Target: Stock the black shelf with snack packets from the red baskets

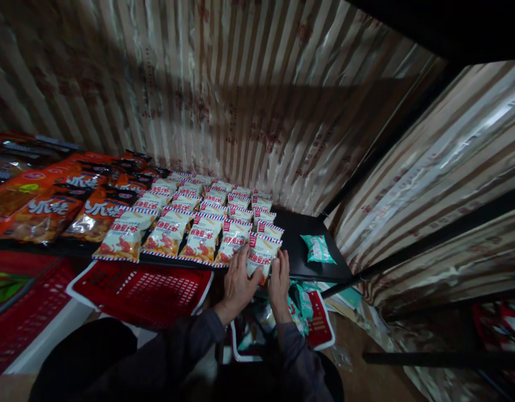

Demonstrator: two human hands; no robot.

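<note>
Both hands are at the front snack bag [260,252] at the right end of the rows of white snack bags [202,237] on the black shelf [293,240]. My left hand [239,283] lies against its left side, fingers apart, thumb towards its lower front. My right hand [279,282] touches its right side, with the fingers upright. The bag sits between the two hands. A single green bag [318,249] lies farther right on the shelf.
Orange snack packs [50,212] fill the shelf's left part. Below it are a red basket [144,296] and a white-rimmed basket [322,321] with green bags. A black metal post [345,192] rises at the right, before striped sheeting [257,84].
</note>
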